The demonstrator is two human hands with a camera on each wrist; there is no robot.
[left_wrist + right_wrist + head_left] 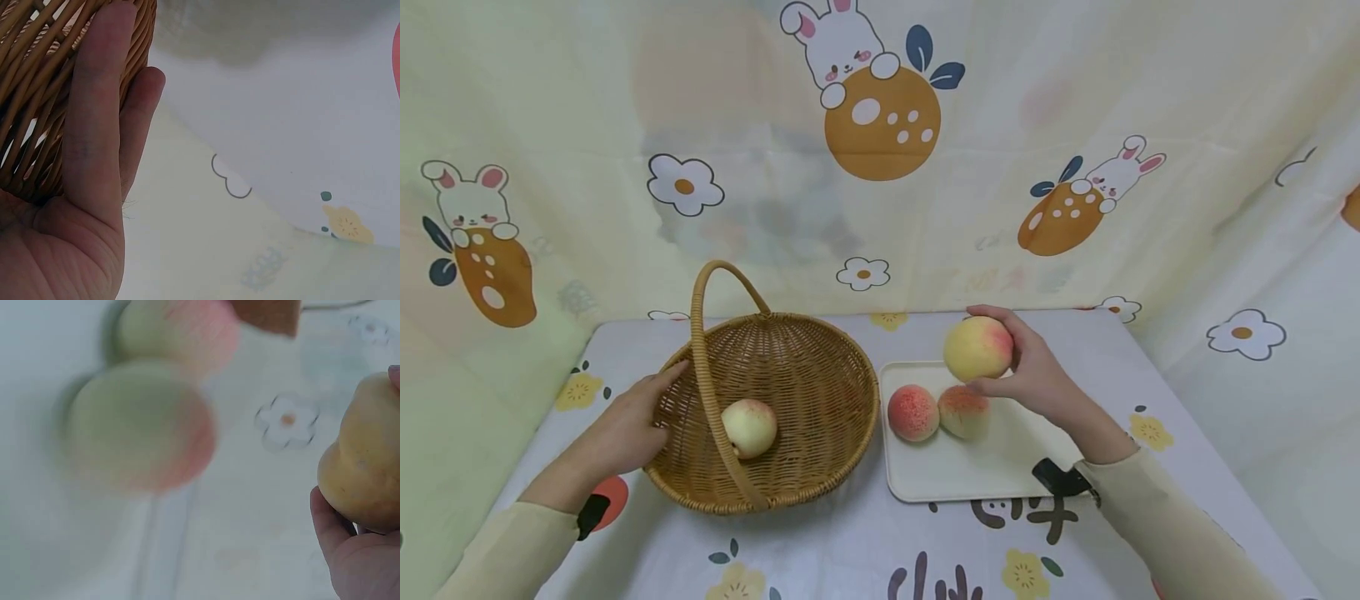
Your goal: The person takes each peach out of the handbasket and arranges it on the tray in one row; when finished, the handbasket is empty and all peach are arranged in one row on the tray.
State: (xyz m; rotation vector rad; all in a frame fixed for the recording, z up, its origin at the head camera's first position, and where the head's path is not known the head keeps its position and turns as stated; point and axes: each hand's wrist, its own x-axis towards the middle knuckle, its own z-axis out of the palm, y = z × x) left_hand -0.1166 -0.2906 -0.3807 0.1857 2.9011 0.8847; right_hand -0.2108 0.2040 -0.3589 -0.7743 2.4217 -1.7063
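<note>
I wear a pale cream, long cloth sleeve on my left arm [512, 552] and a matching pale cream, long cloth sleeve on my right arm [1172, 527]; both look plain and end short of the hand. At the left cuff sits a small, smooth black piece [593, 516]. At the right cuff there is a blockier black piece [1054, 477], narrower where it meets the cloth. My left hand [628, 423] is bare, with fine creases across the palm and a few thin hairs at its edge. My right hand [1036, 375] is bare too.
</note>
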